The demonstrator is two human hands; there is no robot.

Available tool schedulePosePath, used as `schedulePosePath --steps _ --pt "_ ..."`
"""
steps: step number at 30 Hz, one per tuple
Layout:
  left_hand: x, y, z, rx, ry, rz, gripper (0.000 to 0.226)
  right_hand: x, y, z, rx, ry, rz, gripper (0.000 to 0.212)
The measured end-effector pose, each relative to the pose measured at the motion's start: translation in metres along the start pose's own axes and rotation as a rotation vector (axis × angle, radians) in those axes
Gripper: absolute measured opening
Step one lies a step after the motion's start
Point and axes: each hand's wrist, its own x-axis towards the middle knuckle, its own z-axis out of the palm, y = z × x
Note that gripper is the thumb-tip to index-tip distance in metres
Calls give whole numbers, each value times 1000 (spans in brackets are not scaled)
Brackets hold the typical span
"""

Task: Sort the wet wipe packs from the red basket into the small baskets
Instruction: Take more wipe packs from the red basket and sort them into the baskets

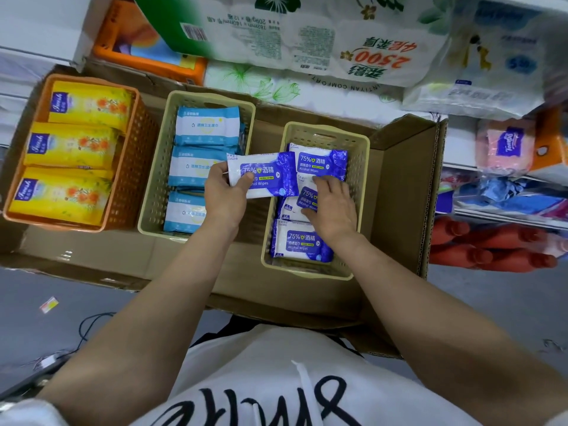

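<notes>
Three baskets (pixel 196 99) in cardboard box (pixel 399 195), grey floor (pixel 61 302).

I see 2 bare arms reaching out from the bottom of my view. There are no sleeves on the forearms, and no watch, ring or band on the wrists or fingers. The left hand (pixel 224 198) and the right hand (pixel 333 207) have short, plain nails with no paint that I can see. Lower down I see a white top (pixel 276 379). It has big black letters on the front that look drawn with a brush. A thin white fold runs down the cloth near the middle.
</notes>
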Motion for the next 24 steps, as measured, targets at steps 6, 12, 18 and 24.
schedulePosePath --steps 6,12,18,24 --pt "-1 1 1 15 2 -10 33 9 3 0 -71 -145 -148 63" --pt "-2 3 7 17 -70 -11 29 15 2 -31 386 122 53 42" --pt "-12 8 24 16 -378 -22 32 29 -13 -82 433 -243 -101 40" --pt "-15 -2 37 135 -233 36 22 29 15 -87 446 -287 73 23"
